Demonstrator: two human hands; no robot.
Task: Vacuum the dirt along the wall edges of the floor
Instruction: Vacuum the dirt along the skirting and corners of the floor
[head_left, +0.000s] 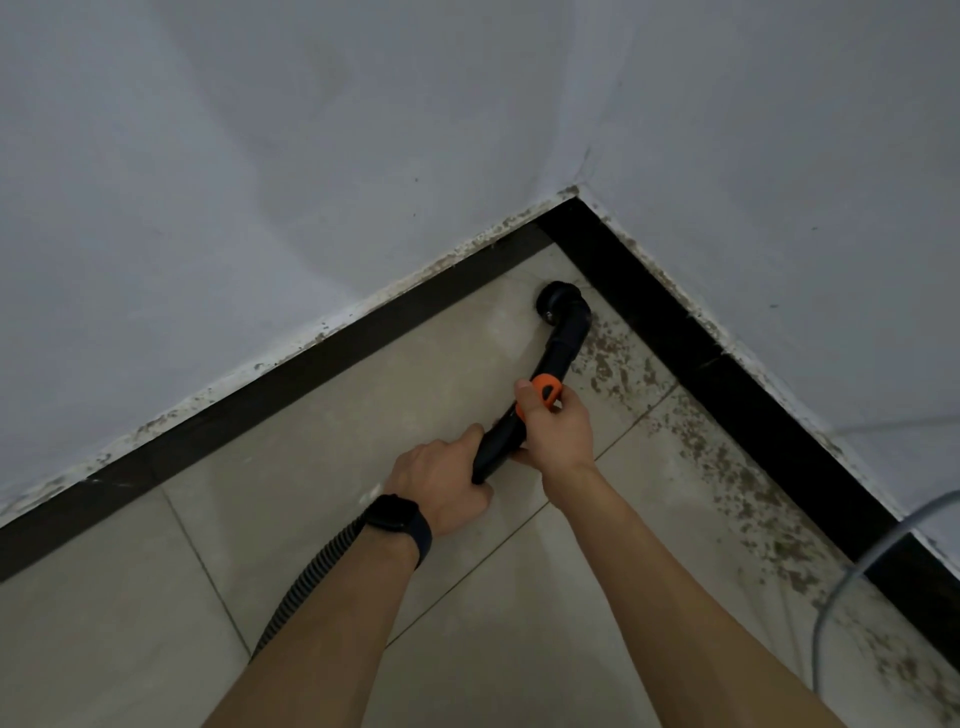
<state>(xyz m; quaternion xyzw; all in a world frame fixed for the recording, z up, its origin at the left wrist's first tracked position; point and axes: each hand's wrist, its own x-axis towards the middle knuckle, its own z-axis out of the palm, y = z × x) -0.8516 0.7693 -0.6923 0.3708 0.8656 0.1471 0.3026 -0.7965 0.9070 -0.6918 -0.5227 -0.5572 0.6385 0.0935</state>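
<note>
Vacuum wand (563, 348) nozzle-down nr corner (567, 214), dirt (605, 364) along rt skirting (727, 374).

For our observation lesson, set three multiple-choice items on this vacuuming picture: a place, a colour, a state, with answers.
1. Where is the nozzle? A) by the floor corner B) on the wall C) on a table
2. What colour is the collar on the wand? A) green B) orange C) white
3. What grips the wand? A) one hand B) no hand C) both hands
1 A: it is down by the skirting corner. 2 B: the band is orange. 3 C: left hand and right hand both curl round it.
</note>
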